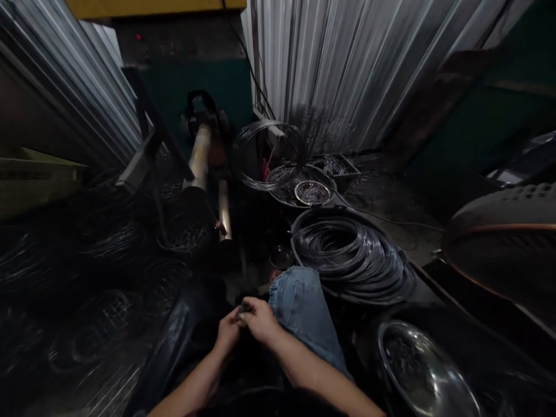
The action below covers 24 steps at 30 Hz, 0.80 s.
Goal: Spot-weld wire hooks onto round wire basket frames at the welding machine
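Note:
My left hand (227, 332) and my right hand (262, 322) meet in front of my lap, fingertips pressed together. Both are closed around something small and dark whose kind I cannot make out in the dim light. My right forearm passes over a knee in blue jeans (299, 298). To the right of that knee lies a large coil of metal wire (347, 249) in a round black tub (296, 223). Ahead of my hands a machine's copper-coloured rod (225, 214) points towards me, below a thicker pale cylinder (200, 156).
A steel bowl (438, 370) with small dark metal pieces stands at lower right. Farther back are a wire hoop (243, 174) and a small round dish (309, 202) of bits. A fan-like grille (504, 243) juts in from the right. Wire rings (102, 318) litter the left floor.

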{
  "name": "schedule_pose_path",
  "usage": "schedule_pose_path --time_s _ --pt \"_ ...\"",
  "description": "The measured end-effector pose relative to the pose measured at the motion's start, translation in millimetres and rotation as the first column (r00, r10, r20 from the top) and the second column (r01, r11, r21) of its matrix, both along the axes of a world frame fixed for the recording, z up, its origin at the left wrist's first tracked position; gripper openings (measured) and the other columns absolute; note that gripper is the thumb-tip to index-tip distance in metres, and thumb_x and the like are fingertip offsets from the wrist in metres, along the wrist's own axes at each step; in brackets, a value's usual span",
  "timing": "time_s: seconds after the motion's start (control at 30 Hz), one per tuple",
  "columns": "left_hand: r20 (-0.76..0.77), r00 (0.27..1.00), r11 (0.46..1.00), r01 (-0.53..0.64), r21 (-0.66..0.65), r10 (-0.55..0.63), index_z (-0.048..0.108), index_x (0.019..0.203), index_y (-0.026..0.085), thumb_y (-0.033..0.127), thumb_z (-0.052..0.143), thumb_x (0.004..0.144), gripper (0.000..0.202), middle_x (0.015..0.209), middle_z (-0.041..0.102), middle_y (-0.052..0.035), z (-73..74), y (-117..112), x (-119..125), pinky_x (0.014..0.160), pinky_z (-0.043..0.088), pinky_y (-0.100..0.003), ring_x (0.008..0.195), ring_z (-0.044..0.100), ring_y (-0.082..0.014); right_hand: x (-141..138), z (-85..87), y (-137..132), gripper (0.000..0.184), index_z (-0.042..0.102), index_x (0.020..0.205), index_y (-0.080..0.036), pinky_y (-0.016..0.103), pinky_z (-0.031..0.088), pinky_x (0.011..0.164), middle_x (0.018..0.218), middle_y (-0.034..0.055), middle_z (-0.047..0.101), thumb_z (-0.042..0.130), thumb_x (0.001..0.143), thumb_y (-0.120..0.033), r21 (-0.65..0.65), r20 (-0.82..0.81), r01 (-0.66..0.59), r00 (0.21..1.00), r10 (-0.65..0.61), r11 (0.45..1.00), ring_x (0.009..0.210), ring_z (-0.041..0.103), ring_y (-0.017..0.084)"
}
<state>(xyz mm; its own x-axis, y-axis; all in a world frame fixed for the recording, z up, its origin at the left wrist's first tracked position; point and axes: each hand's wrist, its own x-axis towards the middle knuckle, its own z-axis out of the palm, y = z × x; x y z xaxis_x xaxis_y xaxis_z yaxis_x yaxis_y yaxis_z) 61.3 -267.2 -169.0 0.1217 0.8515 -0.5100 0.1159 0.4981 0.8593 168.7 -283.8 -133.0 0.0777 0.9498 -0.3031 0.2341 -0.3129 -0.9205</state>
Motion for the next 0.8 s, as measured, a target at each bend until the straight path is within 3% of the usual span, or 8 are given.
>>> schedule_pose_path --time_s 0.13,0.2,0.3,0.37,0.43,0.63,0.73,0.8 --pt "0.148 0.987 0.993 -0.055 -0.102 0.070 0.070 0.103 0.016 0.022 0.066 0.047 0.056 0.068 0.062 -0.0005 -8.5 -2.4 -11.0 0.053 0.038 -0.022 0.057 0.052 -0.0117 20.1 18.4 15.4 0.015 0.064 0.087 -0.016 0.024 0.049 0.058 0.074 0.0008 0.065 0.054 0.075 -0.016 0.026 0.027 0.045 0.999 -0.045 0.999 0.063 0.062 0.016" --pt "0.130 0.985 0.987 -0.093 -0.131 0.110 0.068 0.107 0.014 0.019 0.065 0.045 0.063 0.070 0.061 0.0002 -10.3 -2.2 -15.4 0.052 0.036 -0.022 0.055 0.050 -0.0100 54.9 32.3 28.1 0.025 0.062 0.102 -0.016 0.027 0.050 0.062 0.083 0.0030 0.067 0.052 0.080 -0.022 0.067 0.095 0.100 0.990 -0.106 0.993 0.068 0.064 0.017" --pt "0.147 0.980 0.983 -0.112 -0.146 0.134 0.064 0.110 0.008 0.018 0.064 0.044 0.067 0.070 0.062 -0.0008 -8.0 -0.7 -18.6 0.054 0.037 -0.023 0.056 0.053 -0.0109 127.8 46.0 42.1 0.037 0.057 0.117 -0.015 0.036 0.046 0.087 0.109 0.0100 0.064 0.050 0.082 -0.025 0.157 0.275 0.206 0.930 -0.243 0.966 0.102 0.059 0.024" --pt "0.177 0.974 0.983 -0.116 -0.142 0.140 0.062 0.111 0.005 0.019 0.064 0.045 0.067 0.070 0.063 -0.0018 -4.7 -0.4 -17.7 0.054 0.037 -0.023 0.056 0.054 -0.0116 173.8 43.9 41.4 0.046 0.052 0.126 -0.014 0.045 0.033 0.101 0.127 0.0157 0.055 0.051 0.081 -0.021 0.197 0.453 0.258 0.831 -0.321 0.946 0.123 0.042 0.029" --pt "0.207 0.967 0.982 -0.119 -0.149 0.149 0.059 0.112 0.004 0.020 0.065 0.047 0.068 0.070 0.063 -0.0026 0.3 -1.5 -15.1 0.051 0.034 -0.022 0.055 0.054 -0.0120 206.0 32.8 32.6 0.047 0.050 0.130 -0.018 0.048 0.030 0.100 0.132 0.0144 0.053 0.050 0.084 -0.026 0.057 0.910 0.173 0.396 -0.122 0.983 0.124 0.040 0.031" --pt "0.359 0.914 0.982 -0.174 -0.076 0.190 0.063 0.106 0.010 0.019 0.071 0.052 0.055 0.077 0.065 -0.0033 37.8 10.3 -34.8 0.052 0.033 -0.020 0.059 0.057 -0.0110 223.8 -3.4 11.5 0.038 0.061 0.118 -0.025 0.047 0.030 0.094 0.121 0.0107 0.062 0.045 0.084 -0.024 -0.075 0.976 0.153 0.215 0.041 0.985 0.122 0.043 0.028" --pt "0.396 0.860 0.910 -0.396 0.124 0.321 0.062 0.107 0.014 0.021 0.073 0.055 0.054 0.080 0.065 -0.0029 50.4 41.3 -84.2 0.057 0.038 -0.020 0.064 0.058 -0.0102 224.2 -7.8 13.4 0.039 0.063 0.119 -0.024 0.047 0.034 0.087 0.120 0.0140 0.062 0.045 0.084 -0.023 -0.099 0.981 0.139 0.182 0.073 0.985 0.120 0.045 0.031" --pt "0.284 0.835 0.821 -0.534 0.204 0.472 0.060 0.113 0.015 0.023 0.070 0.058 0.057 0.084 0.065 -0.0031 42.5 62.6 -131.3 0.057 0.039 -0.020 0.066 0.059 -0.0102 227.3 -11.7 10.8 0.038 0.065 0.116 -0.024 0.044 0.037 0.081 0.119 0.0160 0.062 0.043 0.086 -0.023 -0.079 0.986 0.128 0.154 0.059 0.989 0.115 0.050 0.030"
